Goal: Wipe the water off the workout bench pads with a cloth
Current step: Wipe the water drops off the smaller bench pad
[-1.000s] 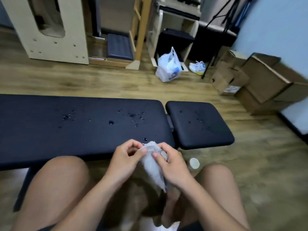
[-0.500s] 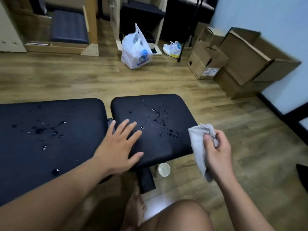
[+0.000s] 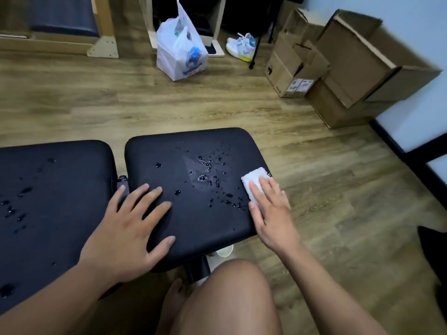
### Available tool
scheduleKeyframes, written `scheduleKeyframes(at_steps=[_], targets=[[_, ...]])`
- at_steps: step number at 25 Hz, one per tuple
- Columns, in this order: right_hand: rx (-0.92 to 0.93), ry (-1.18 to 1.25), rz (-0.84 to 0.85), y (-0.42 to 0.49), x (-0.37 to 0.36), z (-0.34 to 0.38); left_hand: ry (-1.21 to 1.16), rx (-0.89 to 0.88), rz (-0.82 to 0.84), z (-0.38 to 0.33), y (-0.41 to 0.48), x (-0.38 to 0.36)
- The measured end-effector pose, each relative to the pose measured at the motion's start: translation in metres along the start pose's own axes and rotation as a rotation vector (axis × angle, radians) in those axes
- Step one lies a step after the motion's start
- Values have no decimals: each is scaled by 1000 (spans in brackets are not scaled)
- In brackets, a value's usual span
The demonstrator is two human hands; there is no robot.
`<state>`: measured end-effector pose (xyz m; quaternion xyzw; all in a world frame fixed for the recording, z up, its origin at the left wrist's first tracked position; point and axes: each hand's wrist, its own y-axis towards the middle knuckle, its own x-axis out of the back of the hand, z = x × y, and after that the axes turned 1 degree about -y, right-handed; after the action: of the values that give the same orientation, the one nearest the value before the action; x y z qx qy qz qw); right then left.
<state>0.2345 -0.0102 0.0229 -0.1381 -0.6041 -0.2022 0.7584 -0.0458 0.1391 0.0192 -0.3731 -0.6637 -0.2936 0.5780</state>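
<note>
Right hand (image 3: 273, 218), fingers (image 3: 260, 197) straight, presses folded white cloth (image 3: 251, 180); I'd sweep it through droplets (image 3: 212, 182) toward my flat, empty left hand (image 3: 128, 233).

The small worktop pad (image 3: 193, 226) lies open between left hand (image 3: 125, 233) and right hand (image 3: 273, 213), whose cloth (image 3: 254, 180) covers its right edge.

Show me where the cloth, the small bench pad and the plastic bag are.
cloth (image 3: 254, 176): head view, its far white corner.
small bench pad (image 3: 145, 153): head view, bare far-left part.
plastic bag (image 3: 179, 58): head view, its front.
</note>
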Motion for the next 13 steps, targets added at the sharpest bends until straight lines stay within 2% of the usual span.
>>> scheduleKeyframes(at_steps=[9,13], targets=[[59,11,127,164,-7,7,10,-18,-84,1,0,-7],[63,67,42,144,-8,-1,4,-26,-86,2,2,-7]])
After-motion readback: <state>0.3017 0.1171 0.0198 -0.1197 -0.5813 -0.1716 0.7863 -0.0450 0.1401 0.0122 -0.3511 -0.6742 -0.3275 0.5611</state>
